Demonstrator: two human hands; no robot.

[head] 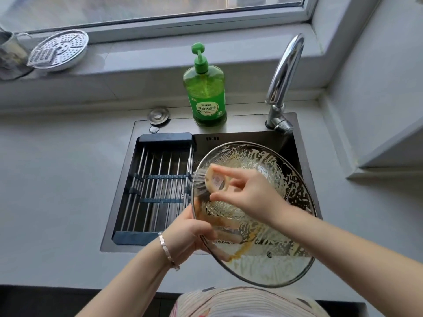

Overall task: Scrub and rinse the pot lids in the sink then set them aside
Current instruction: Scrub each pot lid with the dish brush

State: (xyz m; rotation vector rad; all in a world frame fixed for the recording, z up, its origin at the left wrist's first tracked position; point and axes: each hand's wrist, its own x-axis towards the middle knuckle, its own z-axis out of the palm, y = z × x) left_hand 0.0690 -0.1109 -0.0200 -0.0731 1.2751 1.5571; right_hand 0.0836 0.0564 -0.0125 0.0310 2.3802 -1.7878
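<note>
Lid [290,186]: glass with a metal rim, held tilted over the right half of the sink [286,138], its near edge overhanging the sink's front rim. The glass is covered in suds and yellowish residue.

Left hand [190,236]: grips the lid's left rim, thumb on top, fingers visible through the glass underneath.

Right hand [249,197]: pinches a brush [206,181] between thumb and fingers, bristles on the lid's left portion.

Rack [160,179]: occupies the sink's left half.

Assessment: the lid is judged stiff, breakable and moderately heavy. The soap film makes it slippery, so a one-handed rim hold is the weak point. Best purchase is the metal rim, with fingers beneath. No knob can be seen from this side. A drop onto the sink wall risks chipping.
</note>
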